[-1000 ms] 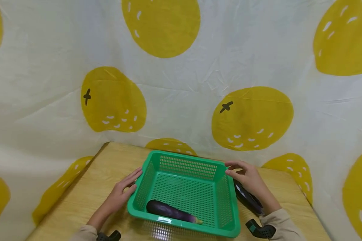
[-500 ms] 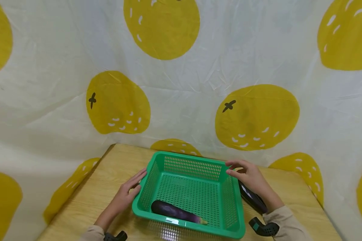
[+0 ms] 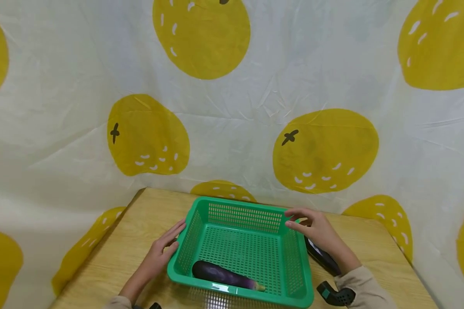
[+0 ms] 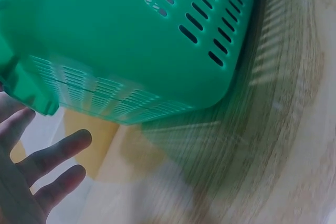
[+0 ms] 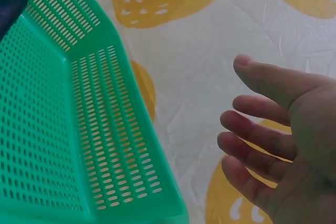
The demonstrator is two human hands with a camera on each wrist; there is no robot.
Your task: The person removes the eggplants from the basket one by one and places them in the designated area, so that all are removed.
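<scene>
A green plastic basket with slotted walls stands on the table. Along its near wall lies a dark purple eggplant, its pale stem end to the right; its dark end peeks into the right wrist view. My left hand rests at the basket's left side, fingers extended along the rim; part of it shows in the left wrist view with spread fingers. Over the far right corner hovers my right hand, fingers loosely bent and apart from the rim in the right wrist view. A second eggplant lies right of the basket, partly under the right forearm.
The wooden table shows on both sides of the basket. Behind it hangs a white cloth printed with large yellow fruit. A black wrist device sits by the right sleeve.
The head view has shifted slightly. Both hands stay almost where they were beside the basket, and the two eggplants lie as before.
</scene>
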